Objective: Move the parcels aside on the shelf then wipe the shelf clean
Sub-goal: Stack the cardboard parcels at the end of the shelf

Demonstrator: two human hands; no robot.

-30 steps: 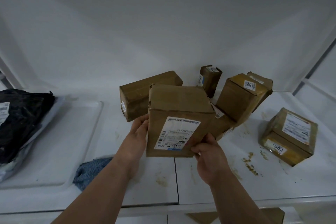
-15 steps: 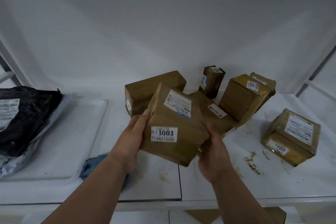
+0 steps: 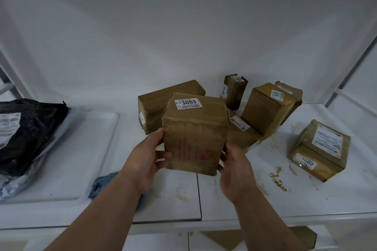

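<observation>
I hold a brown cardboard parcel [image 3: 193, 136] labelled 3003 above the white shelf [image 3: 255, 199], upright, with red print on its near face. My left hand [image 3: 146, 159] grips its left side and my right hand [image 3: 234, 167] grips its lower right corner. Behind it lies a long brown parcel [image 3: 155, 104]. To the right several more brown parcels lean together: a small upright one [image 3: 235, 91], a tilted cube [image 3: 265, 108], and a flat one [image 3: 242, 130] beneath. A blue cloth [image 3: 102, 184] lies on the shelf under my left forearm.
A parcel labelled 2002 [image 3: 320, 149] sits at the far right of the shelf. Brown dirt smears [image 3: 277, 179] mark the shelf near it. A black plastic mailer [image 3: 26, 134] rests on a white tray [image 3: 81, 159] at the left. Shelf uprights [image 3: 350, 63] rise at the right.
I have turned the held parcel in my hands: first its shipping label faced me, then the 3003 label, and now the 3003 label is on top with the red-printed face toward me.
</observation>
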